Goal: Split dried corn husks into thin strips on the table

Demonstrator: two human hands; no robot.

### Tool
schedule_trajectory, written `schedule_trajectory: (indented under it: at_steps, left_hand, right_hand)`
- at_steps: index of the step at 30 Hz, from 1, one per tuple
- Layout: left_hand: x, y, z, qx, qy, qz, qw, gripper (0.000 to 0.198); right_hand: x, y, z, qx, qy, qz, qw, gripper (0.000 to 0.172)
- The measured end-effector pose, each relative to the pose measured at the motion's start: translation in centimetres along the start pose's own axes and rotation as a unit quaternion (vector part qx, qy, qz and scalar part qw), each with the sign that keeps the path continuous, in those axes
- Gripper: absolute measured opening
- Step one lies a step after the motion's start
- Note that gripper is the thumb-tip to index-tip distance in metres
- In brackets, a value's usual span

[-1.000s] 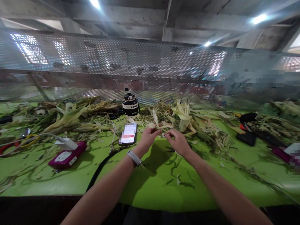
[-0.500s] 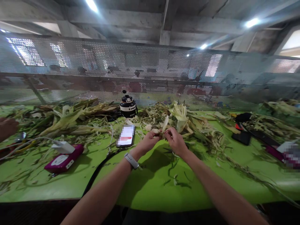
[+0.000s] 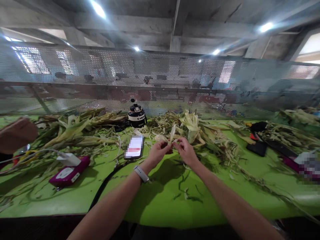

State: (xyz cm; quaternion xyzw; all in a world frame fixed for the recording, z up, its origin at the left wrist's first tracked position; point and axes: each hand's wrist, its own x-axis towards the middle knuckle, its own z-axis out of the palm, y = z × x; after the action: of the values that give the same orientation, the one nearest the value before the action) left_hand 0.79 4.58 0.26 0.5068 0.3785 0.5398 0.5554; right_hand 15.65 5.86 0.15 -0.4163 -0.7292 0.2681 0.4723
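Observation:
My left hand (image 3: 159, 151) pinches a pale piece of corn husk (image 3: 173, 132), whose strip stands upright above the fingertips. Close beside it, my right hand (image 3: 185, 151) is also closed on the husk, fingertips nearly meeting those of the left. Fingers partly cover the lower end of the piece. Just behind the hands lies a heap of dried husks, with a broad pale husk bundle (image 3: 191, 125) at its right. On the green tabletop (image 3: 172, 206) under the hands are small green scraps (image 3: 186, 193).
Left of my hands are a phone (image 3: 134, 146), a black-and-white bottle (image 3: 137, 116) and a purple power strip (image 3: 66, 175) with a white plug. Another person's hand (image 3: 21, 135) is at the far left. A perforated metal screen (image 3: 160, 80) runs behind. A dark flat object (image 3: 257, 148) lies right.
Both hands stay together on the husk, with the upright strip shifted slightly left. The other person's hand has come further into view from the left. The view has tilted slightly upward.

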Motion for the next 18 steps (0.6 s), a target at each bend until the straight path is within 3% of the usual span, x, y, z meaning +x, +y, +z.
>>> schedule_trajectory:
  at_steps: [4,9,14,18]
  left_hand:
    - [0.2,0.0,-0.6,0.002,0.043,0.003,0.999,0.039]
    - [0.5,0.0,-1.2,0.080,0.078,0.028,0.993,0.027]
    - [0.5,0.2,-1.2,0.249,0.009,0.092,0.964,0.012]
    - [0.3,0.8,-1.0,0.277,-0.063,0.118,0.951,0.011]
  right_hand:
    - [0.0,-0.2,-0.2,-0.047,0.023,-0.018,0.998,0.029]
    - [-0.2,-0.4,-0.5,-0.174,-0.003,-0.166,0.971,0.017]
    - [-0.3,-0.9,-0.9,-0.292,0.000,-0.237,0.927,0.016]
    - [0.1,-0.5,-0.9,-0.283,0.018,-0.229,0.931,0.018]
